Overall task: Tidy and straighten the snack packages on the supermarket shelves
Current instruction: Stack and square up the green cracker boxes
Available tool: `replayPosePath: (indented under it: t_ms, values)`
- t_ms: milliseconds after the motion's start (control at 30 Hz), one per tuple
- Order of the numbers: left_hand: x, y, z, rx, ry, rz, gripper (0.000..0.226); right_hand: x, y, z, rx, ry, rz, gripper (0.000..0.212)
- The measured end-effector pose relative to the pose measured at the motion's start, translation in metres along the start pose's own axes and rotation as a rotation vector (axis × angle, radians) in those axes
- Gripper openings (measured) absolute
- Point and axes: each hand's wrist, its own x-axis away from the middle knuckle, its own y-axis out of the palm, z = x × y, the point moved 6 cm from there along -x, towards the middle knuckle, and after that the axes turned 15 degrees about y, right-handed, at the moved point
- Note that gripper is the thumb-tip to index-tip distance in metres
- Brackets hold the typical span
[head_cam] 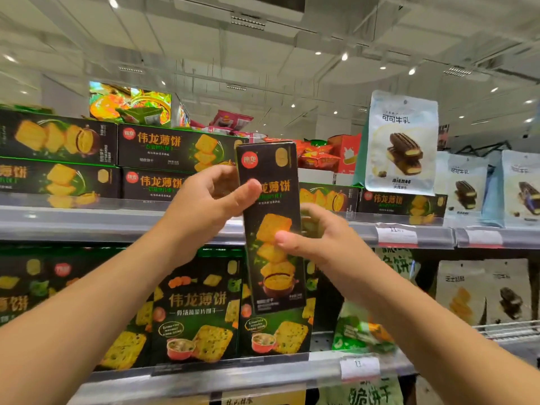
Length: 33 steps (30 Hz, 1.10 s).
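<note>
I held a tall black cracker box (270,223) upright in front of the shelves, its top tipped a little to the left, well out from the rows behind it. My left hand (204,206) gripped its upper left edge, thumb pressed across the front near the yellow lettering and fingers curled behind. My right hand (318,238) held the lower right side, thumb on the printed crackers and fingers wrapped round the back. Behind the box, on the upper shelf (117,226), more black boxes of the same brand (175,147) lay flat on their sides, stacked two high to the left, and another lay to the right (403,204). A pale blue pouch of chocolate biscuits (401,141) stood upright above that box, with similar pouches further right. On the lower shelf (233,372), larger black cracker boxes (198,311) stood face out, just beside a green bag (359,331). Price tags (396,235) sat on the shelf rails.
</note>
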Motion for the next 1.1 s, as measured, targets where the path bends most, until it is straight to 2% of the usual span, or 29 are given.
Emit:
replayPosePath:
  t_ms: [33, 100, 200, 267, 333, 400, 600, 733, 900, 1100]
  values:
    - [-0.005, -0.005, 0.006, -0.060, 0.088, -0.003, 0.082, -0.001, -0.010, -0.014, 0.005, -0.042, 0.001, 0.046]
    - [-0.018, -0.018, 0.016, -0.298, 0.276, -0.021, 0.074, -0.006, -0.033, -0.045, 0.048, -0.132, 0.001, 0.038]
    - [-0.049, -0.037, 0.016, -0.979, 0.476, -0.090, 0.066, -0.016, -0.061, -0.091, 0.171, -0.262, 0.034, 0.041]
    - [-0.068, -0.042, 0.002, -1.296, 0.425, -0.213, 0.074, -0.030, -0.073, -0.113, 0.290, -0.292, 0.070, 0.051]
    - [-0.079, -0.043, -0.014, -1.466, 0.340, -0.331, 0.083, -0.048, -0.081, -0.127, 0.435, -0.285, 0.096, 0.055]
    - [-0.083, -0.045, -0.021, -1.514, 0.302, -0.364, 0.085, -0.067, -0.088, -0.135, 0.595, -0.267, 0.139, 0.057]
    - [-0.083, -0.049, -0.024, -1.502, 0.294, -0.311, 0.079, -0.110, -0.093, -0.127, 1.043, -0.133, 0.253, 0.060]
    - [-0.082, -0.047, -0.026, -1.514, 0.288, -0.316, 0.076, -0.125, -0.093, -0.121, 1.162, -0.081, 0.304, 0.057]
    - [-0.081, -0.048, -0.027, -1.505, 0.298, -0.301, 0.075, -0.133, -0.096, -0.123, 1.230, -0.049, 0.280, 0.045]
    - [-0.082, -0.047, -0.028, -1.483, 0.283, -0.293, 0.074, -0.134, -0.093, -0.116, 1.375, -0.008, 0.231, 0.043]
